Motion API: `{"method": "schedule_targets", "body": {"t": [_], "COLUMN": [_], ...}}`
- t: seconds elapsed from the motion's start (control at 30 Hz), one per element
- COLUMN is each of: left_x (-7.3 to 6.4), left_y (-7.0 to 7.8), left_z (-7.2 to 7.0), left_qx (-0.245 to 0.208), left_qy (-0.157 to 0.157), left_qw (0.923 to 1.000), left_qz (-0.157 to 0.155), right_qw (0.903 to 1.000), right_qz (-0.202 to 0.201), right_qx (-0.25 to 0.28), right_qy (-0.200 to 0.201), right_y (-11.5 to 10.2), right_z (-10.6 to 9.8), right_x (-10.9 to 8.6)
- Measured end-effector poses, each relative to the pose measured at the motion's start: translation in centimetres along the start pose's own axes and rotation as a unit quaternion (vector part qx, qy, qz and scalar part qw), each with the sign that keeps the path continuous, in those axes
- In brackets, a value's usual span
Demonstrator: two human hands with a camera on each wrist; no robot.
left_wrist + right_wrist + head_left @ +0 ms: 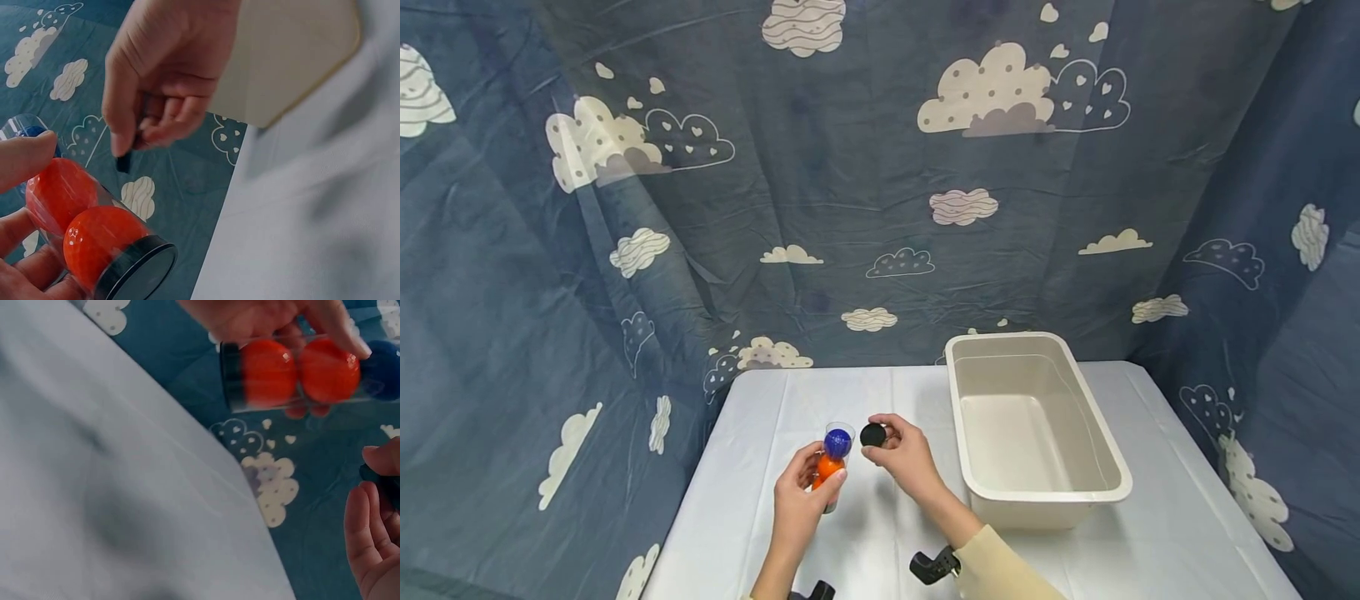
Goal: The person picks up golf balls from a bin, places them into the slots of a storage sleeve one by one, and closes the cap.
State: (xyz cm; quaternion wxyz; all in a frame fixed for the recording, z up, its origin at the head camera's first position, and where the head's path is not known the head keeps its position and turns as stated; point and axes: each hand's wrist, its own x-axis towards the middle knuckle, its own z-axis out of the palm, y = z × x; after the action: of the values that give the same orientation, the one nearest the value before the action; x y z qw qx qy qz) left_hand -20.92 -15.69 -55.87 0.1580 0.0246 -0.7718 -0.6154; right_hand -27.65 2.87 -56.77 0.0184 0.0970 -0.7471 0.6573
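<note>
My left hand (800, 500) grips a clear plastic tube (300, 403) with a black cap on its lower end. Inside it are two orange golf balls (103, 244) and a blue golf ball (838, 443), the blue one nearest the upper end. That upper end has no cap on it and faces up in the head view. Just right of the tube, my right hand (912, 458) pinches a round black cap (872, 435) between thumb and fingers. Cap and tube are apart. In the right wrist view the cap is partly cut off by the frame edge.
A deep beige plastic bin (1116, 475) stands on the white-covered table (760, 417), to the right of my hands. Dark blue cloth with a cloud print (865, 292) hangs behind and at both sides. Black wrist mounts (932, 567) show near my sleeves.
</note>
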Motion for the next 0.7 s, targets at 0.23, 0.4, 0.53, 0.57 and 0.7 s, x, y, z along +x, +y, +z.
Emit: {"method": "schedule_targets", "body": {"t": [0.23, 0.4, 0.53, 0.57, 0.7], "left_x": [-0.9, -1.5, -1.5, -1.5, -1.6], "left_y": [2.9, 3.5, 3.2, 3.3, 3.6], "left_z": [-0.1, 0.0, 0.3, 0.3, 0.4], "left_qx": [0.012, 0.022, 0.013, 0.014, 0.014], "left_qy": [-0.007, -0.019, -0.026, -0.029, -0.040], "left_qw": [0.9999, 0.9995, 0.9995, 0.9994, 0.9990], "left_qz": [-0.002, 0.007, 0.010, 0.012, 0.011], "right_qw": [0.9996, 0.9989, 0.9985, 0.9984, 0.9962], "right_qz": [-0.022, -0.035, -0.033, -0.030, -0.025], "right_qx": [0.010, 0.004, 0.001, 0.003, 0.035], "right_qy": [-0.013, -0.032, -0.045, -0.048, -0.075], "right_y": [-2.1, -4.3, -3.7, -3.1, -3.0], "right_z": [-0.8, -1.5, -1.9, -2.0, -2.5], "right_x": [-1.0, -2.0, -1.9, -1.8, -2.0]}}
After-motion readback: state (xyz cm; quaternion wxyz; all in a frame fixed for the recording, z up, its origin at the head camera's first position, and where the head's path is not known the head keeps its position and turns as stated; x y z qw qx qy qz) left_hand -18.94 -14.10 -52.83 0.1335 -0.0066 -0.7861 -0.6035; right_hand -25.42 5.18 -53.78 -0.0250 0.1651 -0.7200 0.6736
